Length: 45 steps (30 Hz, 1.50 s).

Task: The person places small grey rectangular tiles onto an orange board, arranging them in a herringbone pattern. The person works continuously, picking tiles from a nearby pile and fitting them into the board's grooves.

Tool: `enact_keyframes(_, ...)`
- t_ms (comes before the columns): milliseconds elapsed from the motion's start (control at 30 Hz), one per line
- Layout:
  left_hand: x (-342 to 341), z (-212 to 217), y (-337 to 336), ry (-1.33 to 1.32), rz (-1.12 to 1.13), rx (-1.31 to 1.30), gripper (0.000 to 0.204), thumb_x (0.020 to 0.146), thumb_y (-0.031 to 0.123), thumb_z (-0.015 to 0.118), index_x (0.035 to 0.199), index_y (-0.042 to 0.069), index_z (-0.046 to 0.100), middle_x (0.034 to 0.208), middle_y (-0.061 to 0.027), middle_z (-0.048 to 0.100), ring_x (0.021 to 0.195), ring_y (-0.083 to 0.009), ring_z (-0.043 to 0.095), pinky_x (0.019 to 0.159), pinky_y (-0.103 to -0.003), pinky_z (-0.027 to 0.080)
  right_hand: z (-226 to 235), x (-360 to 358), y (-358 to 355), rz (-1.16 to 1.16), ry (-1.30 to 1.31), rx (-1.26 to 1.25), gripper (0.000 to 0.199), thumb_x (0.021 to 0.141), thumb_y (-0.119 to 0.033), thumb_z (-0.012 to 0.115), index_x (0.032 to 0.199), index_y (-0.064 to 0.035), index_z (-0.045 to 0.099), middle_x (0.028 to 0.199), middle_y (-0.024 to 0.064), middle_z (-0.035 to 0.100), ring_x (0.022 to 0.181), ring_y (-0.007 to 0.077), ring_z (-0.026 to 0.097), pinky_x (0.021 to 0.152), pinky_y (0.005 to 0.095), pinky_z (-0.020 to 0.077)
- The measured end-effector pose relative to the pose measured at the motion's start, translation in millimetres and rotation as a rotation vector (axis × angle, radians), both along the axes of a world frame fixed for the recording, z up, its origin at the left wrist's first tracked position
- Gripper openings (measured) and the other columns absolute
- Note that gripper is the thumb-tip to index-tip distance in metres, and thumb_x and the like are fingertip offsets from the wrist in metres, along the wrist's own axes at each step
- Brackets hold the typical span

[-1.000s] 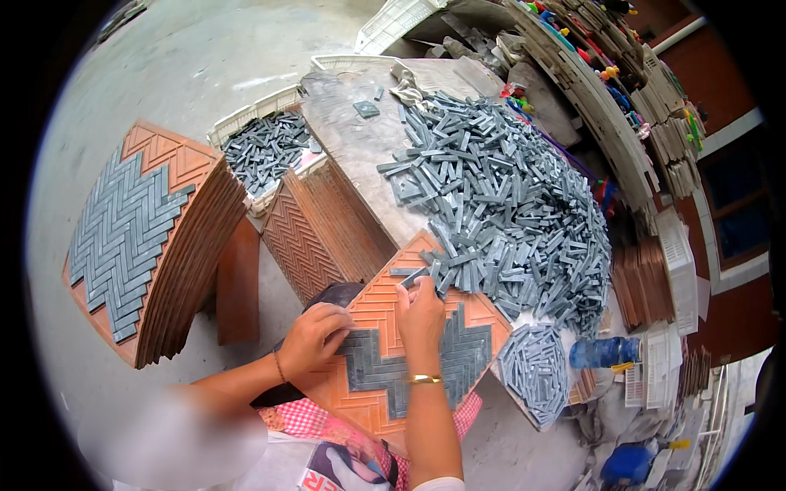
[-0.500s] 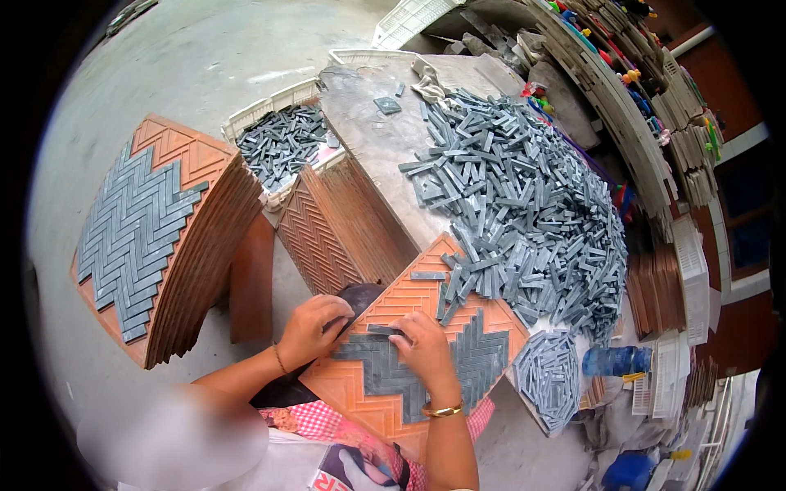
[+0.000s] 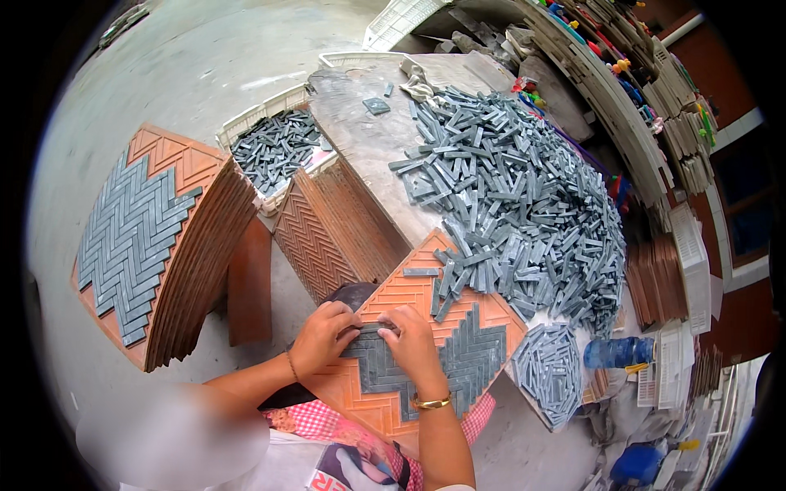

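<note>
An orange template board (image 3: 327,380) with herringbone grooves lies tilted in front of me, part-covered with dark grey strip tiles (image 3: 475,357). My right hand (image 3: 413,348) pinches the right end of one grey strip tile (image 3: 372,327) at the upper edge of the laid pattern. From the other side, my left hand (image 3: 326,340) has its fingers curled and pressed together at that tile's left end. Several loose strips lie on the board's far part, beyond my right hand.
A large heap of grey strips (image 3: 524,196) covers much of the worktable (image 3: 352,106). Stacked boards stand at left, the top one carrying tiles (image 3: 135,237); more grooved boards (image 3: 307,237) stand beside a crate (image 3: 254,111) of strips. A blue bottle (image 3: 616,353) lies at right.
My right hand has carried the strip tile slightly left and down onto the pattern. My left hand has moved right to meet its end. The view has shifted slightly.
</note>
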<state>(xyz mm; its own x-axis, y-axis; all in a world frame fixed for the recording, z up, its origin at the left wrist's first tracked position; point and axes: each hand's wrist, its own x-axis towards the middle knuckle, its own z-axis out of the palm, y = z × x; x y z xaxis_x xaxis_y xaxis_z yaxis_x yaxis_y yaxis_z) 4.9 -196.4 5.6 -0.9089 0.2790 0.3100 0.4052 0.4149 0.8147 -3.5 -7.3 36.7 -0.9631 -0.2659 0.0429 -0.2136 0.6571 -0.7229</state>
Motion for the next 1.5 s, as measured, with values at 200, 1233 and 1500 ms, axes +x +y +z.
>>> enact_keyframes(200, 1, 4, 10, 0.063, 0.021, -0.101, 0.013, 0.072, 0.002, 0.066, 0.084, 0.005, 0.059, 0.082, -0.0090, 0.055, 0.080, -0.0293, 0.054, 0.072, -0.038, 0.047, 10, -16, 6, -0.166, 0.090, 0.067, 0.024, 0.076, 0.002, 0.066, 0.100, 0.0000, 0.062, 0.096, 0.0139, 0.059, 0.085, 0.0294, 0.060, 0.076, 0.0365, 0.0488)
enact_keyframes(1233, 2, -4, -6, 0.074, -0.044, 0.040, 0.011, 0.073, 0.002, 0.067, 0.083, 0.003, 0.062, 0.087, -0.0091, 0.060, 0.081, -0.0287, 0.058, 0.074, -0.036, 0.047, 15, -27, 21, 0.190, 0.165, 0.234, 0.012, 0.077, -0.005, 0.065, 0.089, -0.0033, 0.062, 0.088, 0.0098, 0.060, 0.089, 0.0289, 0.056, 0.079, 0.0378, 0.0465)
enact_keyframes(1500, 2, -3, -6, 0.081, -0.042, 0.037, 0.012, 0.073, 0.002, 0.067, 0.083, 0.003, 0.062, 0.087, -0.0098, 0.060, 0.081, -0.0288, 0.058, 0.073, -0.037, 0.048, 8, -13, 24, 0.116, 0.261, 0.111, 0.011, 0.076, -0.002, 0.066, 0.086, -0.0024, 0.062, 0.091, 0.0085, 0.062, 0.089, 0.0276, 0.058, 0.077, 0.0369, 0.0477)
